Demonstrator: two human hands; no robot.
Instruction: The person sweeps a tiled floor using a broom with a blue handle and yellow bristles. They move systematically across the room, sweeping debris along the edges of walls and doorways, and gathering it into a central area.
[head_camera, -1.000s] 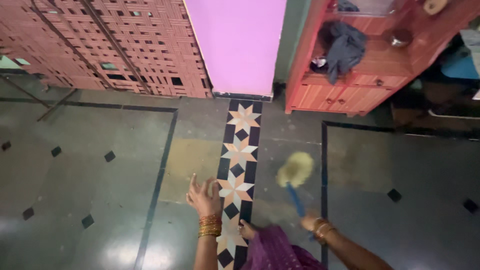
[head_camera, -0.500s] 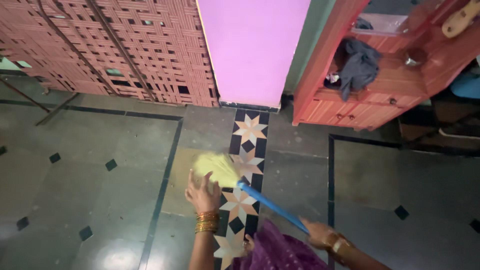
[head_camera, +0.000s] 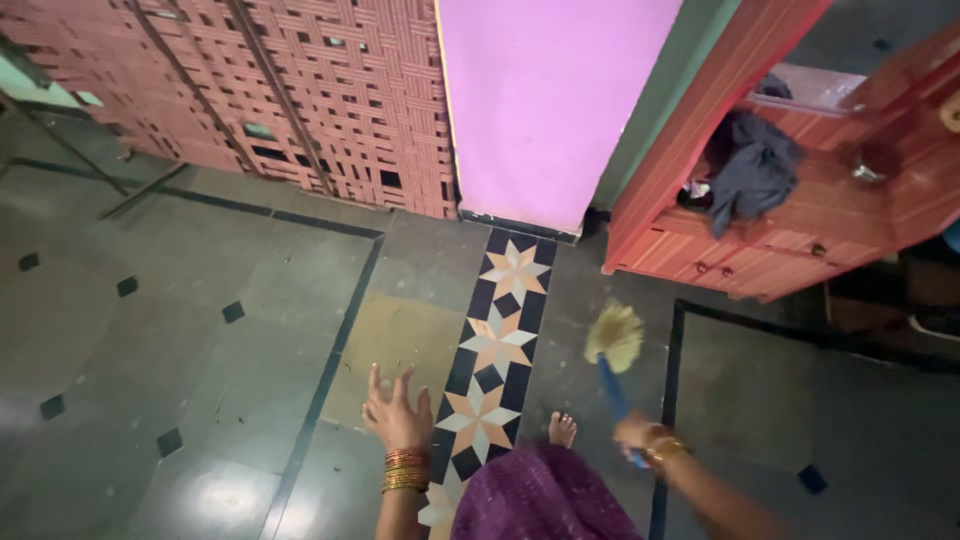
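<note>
My right hand (head_camera: 640, 437) grips the blue handle of a broom (head_camera: 612, 352). Its yellow bristle head rests on the grey floor, just right of the star-patterned tile strip (head_camera: 497, 340). My left hand (head_camera: 397, 415), with bangles on the wrist, hangs empty with fingers spread above the floor left of the strip. One bare foot (head_camera: 562, 429) shows below the broom, above the purple garment (head_camera: 540, 497) I wear.
A pink wall (head_camera: 550, 100) stands ahead, with a reddish woven lattice screen (head_camera: 270, 90) to its left. On the right is a red wooden cabinet (head_camera: 760, 250) with a dark cloth (head_camera: 750, 175) draped on it. Dark inlaid lines cross the grey floor tiles (head_camera: 180, 300).
The broom head has swung from left of the star strip over to its right side. My right hand moved in closer, and my left hand stayed out, spread over the floor.
</note>
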